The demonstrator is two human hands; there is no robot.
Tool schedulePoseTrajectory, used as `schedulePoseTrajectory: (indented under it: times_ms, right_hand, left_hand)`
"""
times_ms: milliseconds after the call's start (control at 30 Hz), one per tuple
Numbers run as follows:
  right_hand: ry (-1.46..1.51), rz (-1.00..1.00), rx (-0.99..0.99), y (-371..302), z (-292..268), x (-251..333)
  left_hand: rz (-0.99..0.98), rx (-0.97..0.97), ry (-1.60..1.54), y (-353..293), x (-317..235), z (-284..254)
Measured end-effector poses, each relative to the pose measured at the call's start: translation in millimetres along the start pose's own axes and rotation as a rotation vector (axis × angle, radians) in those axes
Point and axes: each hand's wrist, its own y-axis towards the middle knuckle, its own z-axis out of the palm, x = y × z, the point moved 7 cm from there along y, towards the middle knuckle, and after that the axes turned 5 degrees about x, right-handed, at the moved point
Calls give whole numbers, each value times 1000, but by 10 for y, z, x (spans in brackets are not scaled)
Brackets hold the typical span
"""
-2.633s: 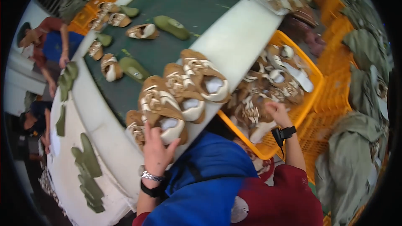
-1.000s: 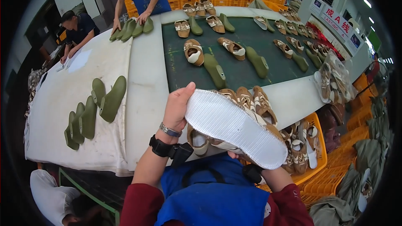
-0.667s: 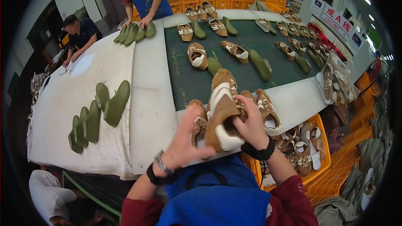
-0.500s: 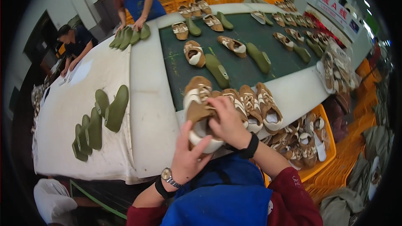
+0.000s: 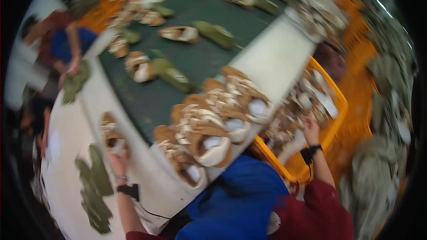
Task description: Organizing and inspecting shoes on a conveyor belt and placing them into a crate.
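My left hand [image 5: 118, 160] is closed around the heel end of a brown and white sneaker [image 5: 109, 126] at the left, above the pale tabletop. Its toe points away from me. Far to the right, my right hand [image 5: 311, 131] hangs over an orange crate [image 5: 341, 106] heaped with brown and white shoes [image 5: 284, 126]. Motion smears those fingers, and whether they grip a shoe is unclear. Between my hands, several matching laced sneakers [image 5: 213, 144] stand side by side along the table's near edge, toes toward the green surface.
Green shoe lasts [image 5: 94, 195] lie on the covered table at left. More sneakers and lasts [image 5: 213, 34] are spread over the dark green surface [image 5: 147, 31]. A bag of shoes [image 5: 313, 11] sits at the right corner. A co-worker's hand [image 5: 73, 66] touches lasts at the far left.
Both hands were on one sneaker; now they are wide apart. My left hand has gone left with the sneaker, my right hand right to the crate. The view has turned and blurred.
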Motion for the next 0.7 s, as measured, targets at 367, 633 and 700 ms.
schedulePoseTrajectory:
  times_ms: [367,633,700]
  right_hand:
    - [-236,1009,705,-888,871,-2155]
    - [-272,1073,205,-1099,1470,-2692]
    - [-151,1010,63,-1043,1085,-2465]
  left_hand:
    - [-23,110,-355,1306,-819,-266]
    - [28,199,-185,-353,-2680,-891]
    - [19,259,-312,-608,-3029,-659]
